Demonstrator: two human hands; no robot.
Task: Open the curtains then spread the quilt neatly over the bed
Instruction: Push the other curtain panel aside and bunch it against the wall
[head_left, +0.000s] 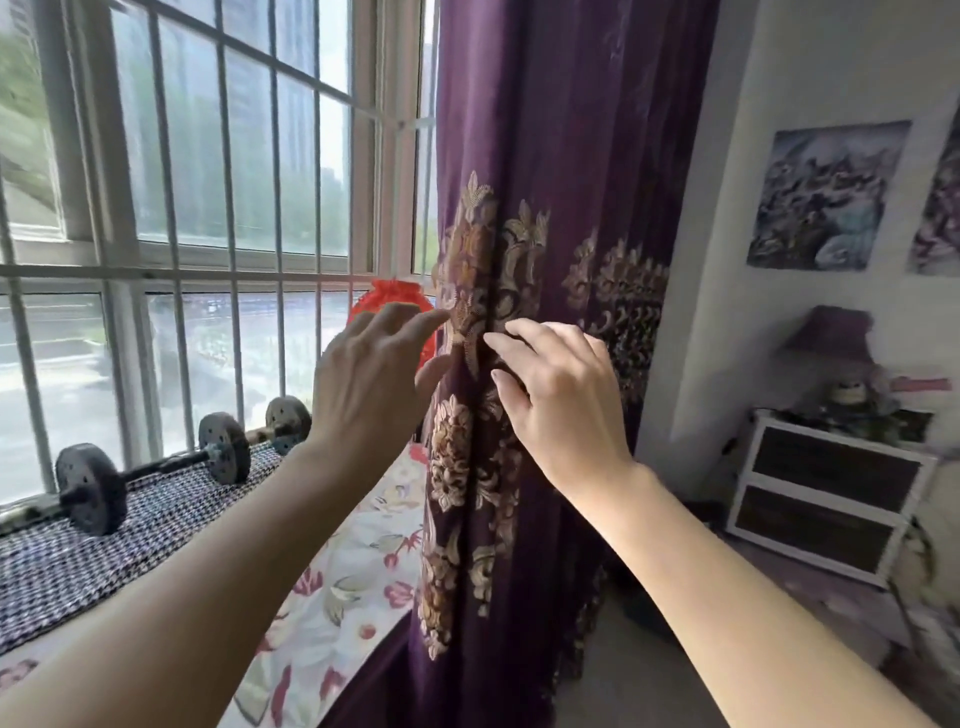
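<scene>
A purple curtain (566, 156) with gold floral embroidery hangs bunched at the right side of the barred window (223, 171). My left hand (371, 374) is raised at the curtain's left edge, fingers spread, fingertips touching the fabric. My right hand (558, 395) lies flat against the curtain's front folds, fingers apart, holding nothing. A floral quilt or sheet (353, 571) shows below the hands, on the window seat beside the curtain's lower part.
A dumbbell (156, 467) rests on a checked cloth (78, 561) along the sill. A red ornament (387, 306) sits behind my left hand. At the right stand a white drawer unit (826, 493), a purple lamp (831, 332) and wall posters (826, 197).
</scene>
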